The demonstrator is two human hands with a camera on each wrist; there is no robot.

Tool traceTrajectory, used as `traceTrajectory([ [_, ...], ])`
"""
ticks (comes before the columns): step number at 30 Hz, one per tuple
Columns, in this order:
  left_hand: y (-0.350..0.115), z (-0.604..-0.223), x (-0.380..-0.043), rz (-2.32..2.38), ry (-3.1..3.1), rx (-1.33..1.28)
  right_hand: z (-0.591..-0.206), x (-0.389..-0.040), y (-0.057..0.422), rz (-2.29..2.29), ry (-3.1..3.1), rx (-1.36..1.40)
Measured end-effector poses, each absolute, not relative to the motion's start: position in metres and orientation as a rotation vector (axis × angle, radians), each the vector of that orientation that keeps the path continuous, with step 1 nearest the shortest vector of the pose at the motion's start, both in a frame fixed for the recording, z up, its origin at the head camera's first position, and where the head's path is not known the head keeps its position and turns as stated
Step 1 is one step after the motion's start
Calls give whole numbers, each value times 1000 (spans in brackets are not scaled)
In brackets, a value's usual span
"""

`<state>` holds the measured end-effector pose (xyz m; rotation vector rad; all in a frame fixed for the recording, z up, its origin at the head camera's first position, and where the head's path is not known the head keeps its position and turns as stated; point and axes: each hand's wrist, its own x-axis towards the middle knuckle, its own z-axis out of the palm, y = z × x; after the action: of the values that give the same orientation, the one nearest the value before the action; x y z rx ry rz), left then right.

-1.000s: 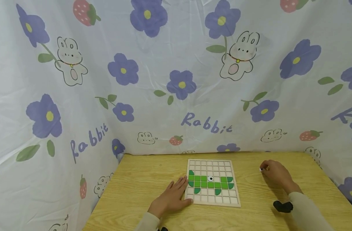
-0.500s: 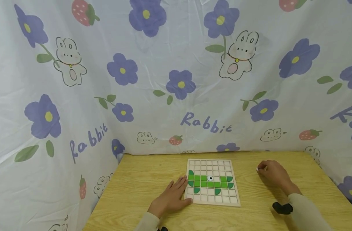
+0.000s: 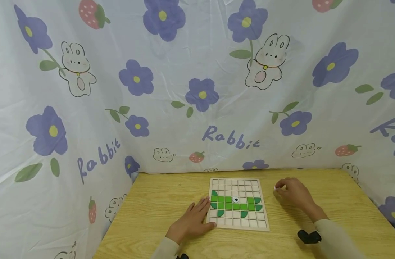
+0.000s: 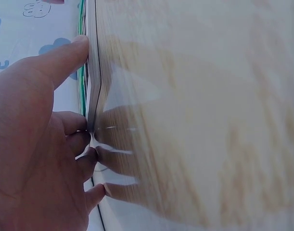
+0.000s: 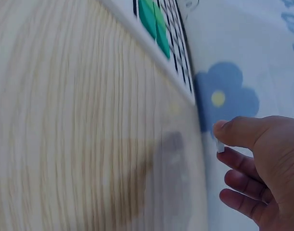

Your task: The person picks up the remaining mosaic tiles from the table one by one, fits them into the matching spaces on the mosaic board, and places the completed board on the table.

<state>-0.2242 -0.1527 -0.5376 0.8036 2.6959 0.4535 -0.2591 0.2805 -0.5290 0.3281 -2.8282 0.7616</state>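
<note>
A square wooden grid board [image 3: 235, 223] lies on the table with green square and rounded tiles [image 3: 228, 206] set in its cells. One white tile with an eye [image 3: 235, 199] sits above the middle of the green row. My left hand [image 3: 192, 220] rests at the board's left edge, fingers extended, thumb near the lower left corner; the left wrist view shows its fingertips along the edge. To the right of the board, my right hand [image 3: 294, 194] pinches a small white piece [image 5: 220, 145] between thumb and index finger. Most of that piece is hidden by the fingers.
The wooden table [image 3: 152, 201] carries the board. Behind and to the left hangs a white curtain [image 3: 171, 122] printed with purple flowers, rabbits and strawberries. A black wrist strap part [image 3: 309, 236] shows by the right sleeve.
My right hand has moved left, closer to the board, carrying the small white piece. The left hand stays at the board's edge, and the tiles keep their places.
</note>
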Motion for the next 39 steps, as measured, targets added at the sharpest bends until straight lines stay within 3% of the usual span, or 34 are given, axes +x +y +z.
traceTrajectory([
  [17, -153, -537, -227, 464, 2693, 802, -521, -254, 215, 760, -2743, 465],
  [30, -152, -536, -226, 452, 2689, 795, -538, -257, 182, 774, -2702, 619],
  [39, -153, -540, -225, 458, 2685, 784, -552, -259, 171, 733, -2759, 558],
])
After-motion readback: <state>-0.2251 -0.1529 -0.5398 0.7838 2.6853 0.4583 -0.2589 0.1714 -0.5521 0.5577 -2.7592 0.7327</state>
